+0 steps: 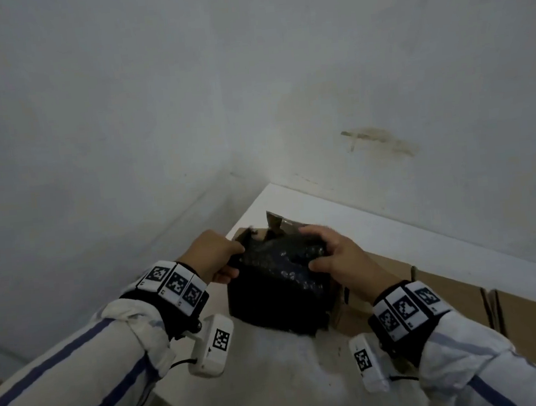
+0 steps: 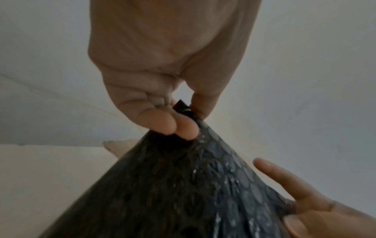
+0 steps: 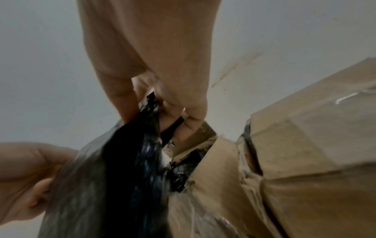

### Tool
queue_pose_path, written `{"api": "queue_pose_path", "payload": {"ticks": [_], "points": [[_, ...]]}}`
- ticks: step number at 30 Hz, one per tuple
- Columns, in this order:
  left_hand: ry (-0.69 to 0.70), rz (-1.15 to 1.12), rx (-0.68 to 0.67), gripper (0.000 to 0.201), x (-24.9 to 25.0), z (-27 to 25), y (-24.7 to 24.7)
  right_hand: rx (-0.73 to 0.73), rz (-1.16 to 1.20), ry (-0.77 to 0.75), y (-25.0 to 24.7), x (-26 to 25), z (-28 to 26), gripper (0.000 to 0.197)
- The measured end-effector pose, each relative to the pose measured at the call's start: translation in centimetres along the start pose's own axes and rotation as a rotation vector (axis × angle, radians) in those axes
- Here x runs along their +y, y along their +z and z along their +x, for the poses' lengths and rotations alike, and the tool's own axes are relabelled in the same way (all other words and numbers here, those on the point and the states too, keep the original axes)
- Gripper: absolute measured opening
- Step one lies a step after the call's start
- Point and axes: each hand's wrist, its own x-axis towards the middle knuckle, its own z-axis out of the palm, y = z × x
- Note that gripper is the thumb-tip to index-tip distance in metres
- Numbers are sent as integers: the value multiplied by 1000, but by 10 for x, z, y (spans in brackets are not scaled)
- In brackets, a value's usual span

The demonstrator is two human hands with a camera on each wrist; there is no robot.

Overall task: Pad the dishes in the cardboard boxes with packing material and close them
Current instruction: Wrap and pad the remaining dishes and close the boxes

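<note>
A single sheet of black bubble wrap [image 1: 277, 277] is held taut between the two hands, its long axis running left to right across the body. It is pinched at one top corner by the left hand [image 1: 214, 257], thumb against curled fingertips [image 2: 184, 128], and gripped at the other by the right hand [image 1: 337, 255], whose fingers are closed round a bunched edge. The sheet hangs over the near side of an open cardboard box [image 1: 298, 229], which lies just beyond and under both hands, about equally near to each. A second cardboard box [image 1: 458, 292] is seen to the right, on the white table [image 1: 343, 215]. No dishes can be made out. The wrap would seemingly need pushing forward and down.
</note>
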Motion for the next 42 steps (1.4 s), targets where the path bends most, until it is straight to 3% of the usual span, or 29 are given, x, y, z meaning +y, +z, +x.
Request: {"api": "queue_pose_path", "payload": {"ticks": [2, 7, 11, 13, 15, 18, 22, 25, 30, 34, 39, 42], "points": [[43, 59, 17, 11, 2, 7, -7, -96, -123, 93, -1, -6, 4, 55], [61, 161, -174, 20, 16, 29, -9, 62, -311, 209, 1, -16, 21, 4], [64, 171, -436, 37, 30, 50, -8, 169, -208, 335, -7, -12, 37, 14], [68, 254, -505, 35, 36, 60, -6, 225, -145, 376, -8, -9, 42, 15], [122, 434, -444, 22, 41, 68, 0, 277, -134, 396, -9, -2, 50, 18], [244, 695, -349, 40, 46, 78, 12, 318, -197, 420, -9, 5, 62, 8], [313, 618, -312, 25, 45, 96, 25, 473, -253, 453, -5, 16, 70, 23], [344, 507, -226, 22, 36, 107, 33, 510, -355, 464, 1, 20, 75, 21], [361, 551, -154, 46, 22, 116, 42, 427, -534, 453, 8, 21, 82, 14], [529, 743, -151, 34, 12, 119, 48, 342, -740, 423, 12, 16, 80, 27], [697, 871, -27, 35, 10, 118, 44, 174, -1115, 416, 14, 9, 78, 46], [716, 888, -134, 23, 16, 119, 40, 156, -1240, 349, 17, 7, 81, 54]]}}
